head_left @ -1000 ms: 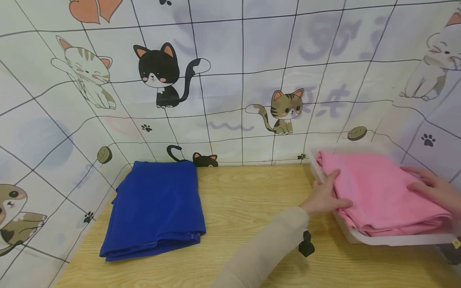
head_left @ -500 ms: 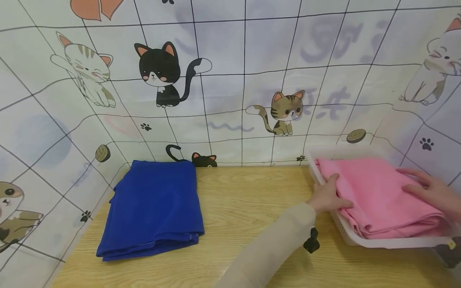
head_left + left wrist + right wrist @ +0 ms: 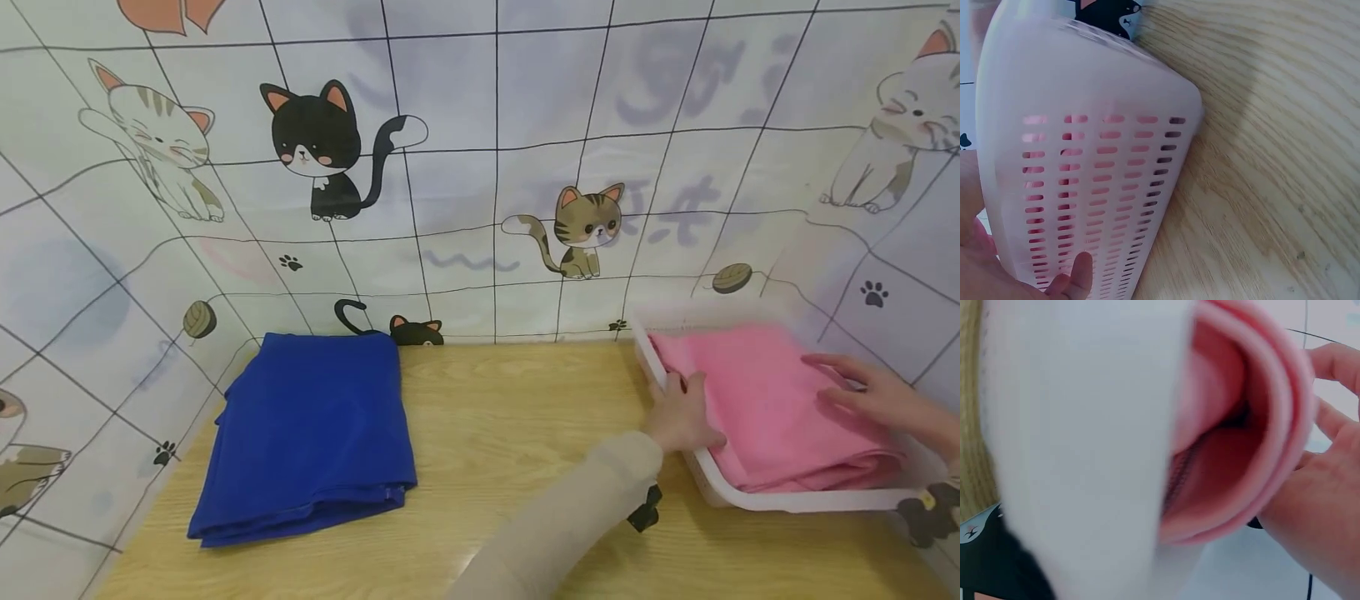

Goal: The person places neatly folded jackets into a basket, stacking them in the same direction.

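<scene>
At the left of the head view a folded blue cloth [image 3: 307, 433] lies on the wood-grained worktop [image 3: 517, 417], its layered edge toward the lower left; a cat-print wall covering [image 3: 450, 192] fills the frame behind; right of centre a pale sleeve [image 3: 562, 517] slants up from the bottom edge to the left hand [image 3: 684, 417], whose grip is closed over the near-left rim of a white basket [image 3: 795, 500], with fingertips against the slotted outer wall in the left wrist view; the basket stands at the right of the frame, and the folded pink cloth [image 3: 772, 408] lies inside it; at the far right the right hand [image 3: 870, 400] has a loose, spread grip, fingers lightly bent at the pink cloth's right side; whether they press it, I cannot tell.
</scene>
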Motion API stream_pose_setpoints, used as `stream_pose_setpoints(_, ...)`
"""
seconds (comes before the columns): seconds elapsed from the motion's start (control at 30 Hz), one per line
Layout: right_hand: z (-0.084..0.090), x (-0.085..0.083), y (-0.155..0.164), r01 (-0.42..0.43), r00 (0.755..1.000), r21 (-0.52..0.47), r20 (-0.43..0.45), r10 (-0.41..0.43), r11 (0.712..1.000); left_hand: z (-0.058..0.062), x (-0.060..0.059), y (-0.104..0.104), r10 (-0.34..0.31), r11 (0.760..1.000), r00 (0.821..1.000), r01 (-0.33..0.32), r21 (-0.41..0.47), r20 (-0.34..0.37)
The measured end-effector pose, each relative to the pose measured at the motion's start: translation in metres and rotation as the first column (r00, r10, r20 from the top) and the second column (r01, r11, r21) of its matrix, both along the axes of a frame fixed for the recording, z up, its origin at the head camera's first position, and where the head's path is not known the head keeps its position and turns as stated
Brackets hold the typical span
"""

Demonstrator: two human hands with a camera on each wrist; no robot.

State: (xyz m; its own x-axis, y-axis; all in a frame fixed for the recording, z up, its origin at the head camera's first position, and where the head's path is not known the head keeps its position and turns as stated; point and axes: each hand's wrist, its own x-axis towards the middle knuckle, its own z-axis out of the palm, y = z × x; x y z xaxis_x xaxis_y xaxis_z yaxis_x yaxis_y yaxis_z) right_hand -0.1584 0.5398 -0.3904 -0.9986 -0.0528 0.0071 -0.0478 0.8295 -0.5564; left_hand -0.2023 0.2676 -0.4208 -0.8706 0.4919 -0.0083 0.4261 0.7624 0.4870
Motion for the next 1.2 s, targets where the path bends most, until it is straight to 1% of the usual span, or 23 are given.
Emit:
stream_pose_setpoints(0.17,0.007,-0.005,-0.003,0.041,0.996,0.070,0.079,-0.047,0.997,0.001,0.000,-0.007,-0.022,0.998,1.000,0.022,0.060,0.002)
stream_pose_setpoints(0.23,0.010,-0.006,-0.003,0.038,0.995,0.096,0.085,-0.046,0.995,0.000,-0.001,-0.012,-0.041,0.995,0.999,0.041,0.088,-0.009)
stream_pose_setpoints(0.3,0.013,-0.006,-0.003,0.033,0.996,0.100,0.082,-0.041,0.994,-0.001,-0.001,-0.017,-0.060,0.990,0.998,0.061,0.126,-0.018)
stream_pose_setpoints(0.4,0.017,-0.008,-0.003,0.015,0.999,0.107,0.037,-0.019,0.994,-0.003,-0.002,-0.027,-0.084,0.985,0.996,0.089,0.151,-0.036)
stream_pose_setpoints(0.47,0.020,-0.009,-0.003,0.008,0.999,0.098,0.035,-0.012,0.995,-0.003,-0.002,-0.032,-0.096,0.980,0.995,0.100,0.170,-0.031)
stream_pose_setpoints(0.5,0.020,-0.010,-0.003,0.015,1.000,0.110,0.021,-0.018,0.994,-0.003,-0.003,-0.035,-0.103,0.979,0.994,0.106,0.173,-0.029)
stream_pose_setpoints(0.57,0.023,-0.011,-0.004,0.006,0.999,0.110,0.030,-0.010,0.994,-0.002,-0.003,-0.039,-0.118,0.976,0.993,0.118,0.184,-0.009)
stream_pose_setpoints(0.6,0.023,-0.011,-0.004,0.016,1.000,0.129,0.012,-0.017,0.991,-0.002,-0.003,-0.041,-0.128,0.973,0.992,0.125,0.194,0.004)
stream_pose_setpoints(0.7,0.025,-0.011,-0.008,0.013,1.000,0.121,0.014,-0.015,0.993,0.000,-0.004,-0.046,-0.157,0.966,0.987,0.145,0.216,0.043)
stream_pose_setpoints(0.73,0.026,-0.012,-0.008,0.000,1.000,0.110,0.020,-0.002,0.994,0.000,-0.004,-0.047,-0.164,0.963,0.985,0.146,0.226,0.062)
stream_pose_setpoints(0.8,0.017,-0.017,0.001,0.011,1.000,0.134,-0.030,-0.007,0.991,-0.001,-0.005,-0.051,-0.179,0.957,0.980,0.152,0.248,0.092)
stream_pose_setpoints(0.83,0.012,-0.020,0.006,-0.002,1.000,0.118,-0.022,0.004,0.993,-0.001,-0.006,-0.053,-0.183,0.954,0.977,0.151,0.258,0.106)
stream_pose_setpoints(0.97,0.021,-0.019,-0.010,-0.025,0.995,0.127,-0.097,0.037,0.992,-0.004,-0.010,-0.063,-0.203,0.936,0.968,0.148,0.319,0.146)
stream_pose_setpoints(1.07,0.039,-0.009,-0.039,-0.065,0.993,0.097,-0.089,0.074,0.993,-0.006,-0.013,-0.070,-0.216,0.924,0.966,0.155,0.349,0.142)
stream_pose_setpoints(1.13,0.036,-0.009,-0.042,-0.073,0.992,0.075,-0.094,0.080,0.995,-0.007,-0.014,-0.073,-0.206,0.927,0.969,0.148,0.345,0.136)
stream_pose_setpoints(1.2,0.034,-0.008,-0.044,-0.104,0.987,0.026,-0.117,0.106,0.994,-0.008,-0.016,-0.076,-0.193,0.930,0.971,0.137,0.341,0.138)
